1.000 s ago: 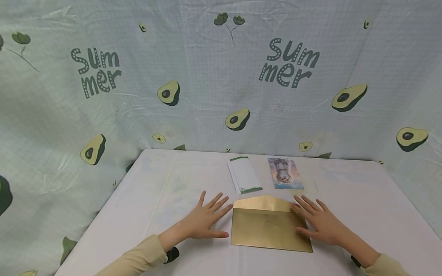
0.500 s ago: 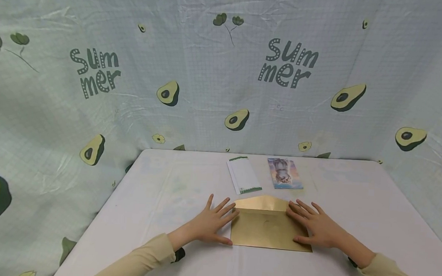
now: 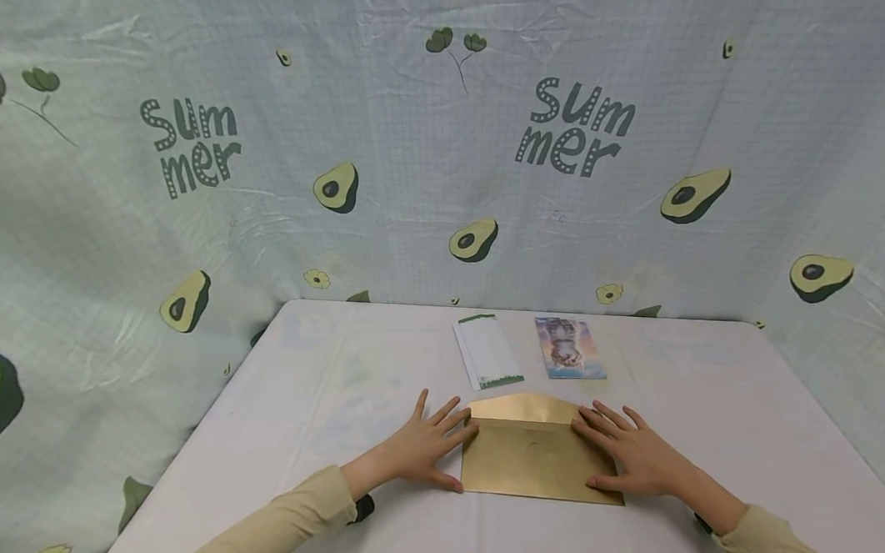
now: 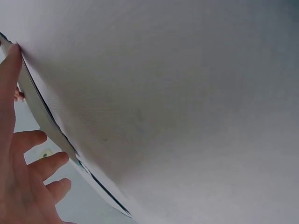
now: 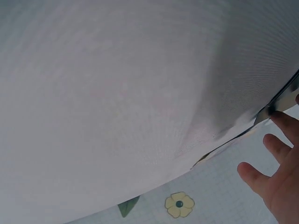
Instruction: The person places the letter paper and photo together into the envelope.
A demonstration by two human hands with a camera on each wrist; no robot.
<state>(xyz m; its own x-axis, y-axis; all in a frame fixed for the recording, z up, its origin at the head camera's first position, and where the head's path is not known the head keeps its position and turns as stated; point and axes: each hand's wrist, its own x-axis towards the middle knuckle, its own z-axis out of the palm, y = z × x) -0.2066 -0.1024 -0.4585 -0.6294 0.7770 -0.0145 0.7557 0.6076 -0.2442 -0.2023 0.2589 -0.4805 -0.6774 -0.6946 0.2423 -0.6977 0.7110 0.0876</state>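
Note:
A gold envelope [image 3: 526, 465] lies flat on the white table, its pointed flap [image 3: 526, 407] opened out away from the person. Spread fingers of the left hand [image 3: 420, 449] rest at the envelope's left edge, the thumb near its lower left corner. On the opposite side, the right hand [image 3: 639, 458] lies over the right edge with fingers straight and thumb on the paper. In the left wrist view the left hand [image 4: 28, 172] reaches the envelope's edge with thumb and fingers apart. The right wrist view catches the right hand [image 5: 282, 172] only partly, fingers extended.
Behind the envelope lie a white card with green grass-like borders [image 3: 489, 350] and a card with an animal picture [image 3: 570, 348]. A curtain with avocado prints [image 3: 389, 140] hangs behind the table [image 3: 378, 357] and along its sides.
The left hand has moved right from beside the envelope onto its left edge. The right hand has shifted slightly left and lower. The envelope has stayed in place.

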